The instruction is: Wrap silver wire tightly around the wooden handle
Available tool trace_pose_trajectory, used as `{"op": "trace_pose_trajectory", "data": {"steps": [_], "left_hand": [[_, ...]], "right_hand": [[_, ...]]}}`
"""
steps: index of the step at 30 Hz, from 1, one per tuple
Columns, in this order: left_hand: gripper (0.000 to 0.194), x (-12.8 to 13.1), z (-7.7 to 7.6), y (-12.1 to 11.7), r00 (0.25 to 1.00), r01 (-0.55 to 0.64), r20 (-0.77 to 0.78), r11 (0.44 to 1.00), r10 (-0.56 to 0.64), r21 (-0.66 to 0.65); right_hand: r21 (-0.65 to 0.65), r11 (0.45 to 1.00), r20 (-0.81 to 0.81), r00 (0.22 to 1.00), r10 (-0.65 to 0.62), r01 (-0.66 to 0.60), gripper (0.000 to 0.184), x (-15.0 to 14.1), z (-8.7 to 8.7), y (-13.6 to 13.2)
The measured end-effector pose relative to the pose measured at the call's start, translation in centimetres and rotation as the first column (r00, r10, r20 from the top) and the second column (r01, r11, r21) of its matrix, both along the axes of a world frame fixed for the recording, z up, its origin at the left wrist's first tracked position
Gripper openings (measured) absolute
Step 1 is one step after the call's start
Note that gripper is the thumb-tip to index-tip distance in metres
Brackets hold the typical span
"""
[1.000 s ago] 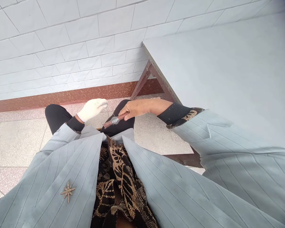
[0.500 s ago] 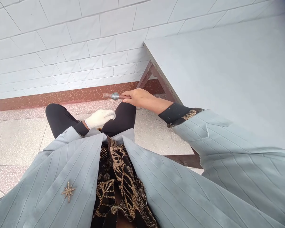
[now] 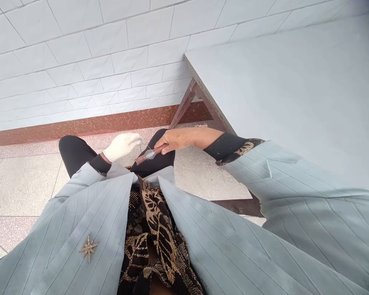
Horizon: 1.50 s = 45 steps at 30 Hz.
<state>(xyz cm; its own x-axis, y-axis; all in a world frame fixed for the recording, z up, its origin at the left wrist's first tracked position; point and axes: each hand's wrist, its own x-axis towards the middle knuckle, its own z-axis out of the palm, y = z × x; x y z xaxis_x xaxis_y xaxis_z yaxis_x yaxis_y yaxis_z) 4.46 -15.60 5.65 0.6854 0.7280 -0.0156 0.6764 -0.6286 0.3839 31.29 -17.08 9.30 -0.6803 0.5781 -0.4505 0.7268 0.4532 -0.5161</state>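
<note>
My right hand [image 3: 175, 139] is bare and wrapped round one end of a short reddish-brown wooden stick [image 3: 139, 159]. Thin silvery wire [image 3: 150, 154] is wound in a bundle about the stick's middle. The stick tilts, its free end pointing down and left above my right thigh. My left hand [image 3: 122, 146] wears a white knit glove, its fingers closed together just left of and above the winding. A fine strand seems to run from the bundle towards the gloved fingertips, which hide its end.
A pale grey tabletop [image 3: 279, 94] on a brown frame [image 3: 184, 102] stands on my right. White tiled wall [image 3: 104, 37] with a red-brown skirting rises ahead. Below are my black-trousered knees [image 3: 75, 153] and a speckled tile floor [image 3: 24, 176].
My right hand has turned the stick from nearly level to tilted, bringing its wound part lower. My gloved left hand has moved up and slightly left.
</note>
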Motion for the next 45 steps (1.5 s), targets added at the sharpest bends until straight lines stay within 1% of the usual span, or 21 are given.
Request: {"op": "trace_pose_trajectory", "data": {"steps": [3, 5, 7, 8, 10, 11, 13, 15, 17, 19, 21, 22, 24, 26, 28, 30, 32, 37, 41, 43, 45], "left_hand": [[0.027, -0.4, 0.1, 0.5, 0.992, -0.012, 0.128, 0.999, 0.019, -0.053], [0.024, -0.5, -0.2, 0.7, 0.970, -0.016, 0.238, 0.995, 0.040, -0.101], [0.023, -0.5, -1.1, 0.7, 0.930, -0.041, 0.351, 0.981, 0.107, -0.190], [0.024, -0.5, -1.6, 0.6, 0.906, -0.058, 0.394, 0.966, 0.157, -0.252], [0.026, -0.2, -2.7, 0.2, 0.867, -0.061, 0.438, 0.924, 0.237, -0.378], [0.027, -0.1, -3.2, -0.1, 0.875, -0.020, 0.429, 0.904, 0.222, -0.427], [0.026, 0.3, -3.7, -0.9, 0.917, 0.068, 0.381, 0.895, 0.118, -0.441], [0.026, 0.7, -3.6, -1.7, 0.955, 0.140, 0.297, 0.906, -0.016, -0.399], [0.028, 0.9, -3.1, -2.1, 0.969, 0.172, 0.226, 0.930, -0.101, -0.324], [0.030, 0.9, -2.3, -2.1, 0.977, 0.166, 0.173, 0.961, -0.129, -0.221], [0.030, 0.6, -1.7, -1.9, 0.988, 0.126, 0.107, 0.986, -0.115, -0.108], [0.031, 0.5, -1.5, -1.7, 0.993, 0.103, 0.072, 0.993, -0.098, -0.056], [0.031, 0.1, -1.1, -1.3, 0.998, 0.065, 0.020, 0.998, -0.065, 0.026], [0.031, -0.2, -0.8, -0.9, 0.999, 0.042, 0.004, 0.997, -0.042, 0.063], [0.030, -0.4, -0.5, -0.5, 1.000, 0.019, 0.015, 0.997, -0.020, 0.069], [0.028, -0.5, -0.2, -0.1, 0.999, -0.009, 0.049, 0.998, 0.006, 0.063], [0.028, -0.7, 0.1, 0.3, 0.995, -0.035, 0.099, 0.998, 0.031, 0.047], [0.025, -0.8, 0.4, 0.6, 0.984, -0.069, 0.162, 0.998, 0.071, -0.012], [0.024, -0.9, -0.5, 0.8, 0.962, -0.095, 0.247, 0.991, 0.116, -0.094], [0.025, -0.7, -1.5, 0.8, 0.934, -0.137, 0.304, 0.974, 0.187, -0.179], [0.025, -0.4, -2.5, 0.3, 0.927, -0.156, 0.298, 0.955, 0.230, -0.250]], "right_hand": [[-0.113, 0.994, -0.050, 0.999, 0.001, -0.007, 0.042, 0.1, -0.3, 0.1], [-0.099, 0.995, -0.096, 0.995, -0.001, -0.009, 0.042, -0.2, -0.3, 0.0], [-0.007, 0.999, -0.182, 0.983, -0.038, 0.037, 0.043, -0.6, -0.1, -0.1], [0.066, 0.993, -0.237, 0.968, -0.078, 0.096, 0.044, -0.7, 0.0, -0.1], [0.216, 0.940, -0.343, 0.922, -0.181, 0.265, 0.046, -0.9, 0.1, -0.1], [0.277, 0.895, -0.377, 0.896, -0.234, 0.351, 0.046, -0.9, 0.0, 0.0], [0.364, 0.802, -0.382, 0.861, -0.336, 0.474, 0.045, -0.6, -0.1, 0.3], [0.441, 0.740, -0.291, 0.861, -0.418, 0.508, 0.044, -0.1, -0.3, 0.6], [0.521, 0.715, -0.135, 0.873, -0.469, 0.465, 0.043, 0.2, -0.4, 0.8], [0.570, 0.726, 0.023, 0.876, -0.482, 0.385, 0.042, 0.3, -0.4, 0.8], [0.549, 0.772, 0.129, 0.880, -0.457, 0.320, 0.041, 0.1, -0.3, 0.6], [0.510, 0.806, 0.167, 0.885, -0.435, 0.300, 0.040, 0.0, -0.1, 0.5], [0.365, 0.893, 0.225, 0.906, -0.358, 0.262, 0.037, -0.3, 0.2, 0.2], [0.177, 0.964, 0.228, 0.944, -0.237, 0.200, 0.034, -0.5, 0.6, -0.1], [0.011, 0.993, 0.164, 0.979, -0.119, 0.119, 0.033, -0.6, 0.7, -0.3], [-0.091, 0.993, 0.072, 0.995, -0.068, 0.074, 0.035, -0.6, 0.6, -0.3], [-0.142, 0.988, 0.004, 0.998, -0.063, 0.063, 0.039, -0.5, 0.2, -0.2], [-0.129, 0.991, -0.048, 0.998, -0.050, 0.043, 0.045, 0.1, -0.8, 0.4], [-0.125, 0.992, -0.162, 0.985, -0.050, 0.030, 0.044, -0.1, -0.5, 0.1], [-0.057, 0.993, -0.250, 0.962, -0.115, 0.104, 0.047, -0.4, -0.1, -0.1], [0.057, 0.966, -0.323, 0.921, -0.220, 0.251, 0.050, -0.6, 0.2, -0.1]]}}
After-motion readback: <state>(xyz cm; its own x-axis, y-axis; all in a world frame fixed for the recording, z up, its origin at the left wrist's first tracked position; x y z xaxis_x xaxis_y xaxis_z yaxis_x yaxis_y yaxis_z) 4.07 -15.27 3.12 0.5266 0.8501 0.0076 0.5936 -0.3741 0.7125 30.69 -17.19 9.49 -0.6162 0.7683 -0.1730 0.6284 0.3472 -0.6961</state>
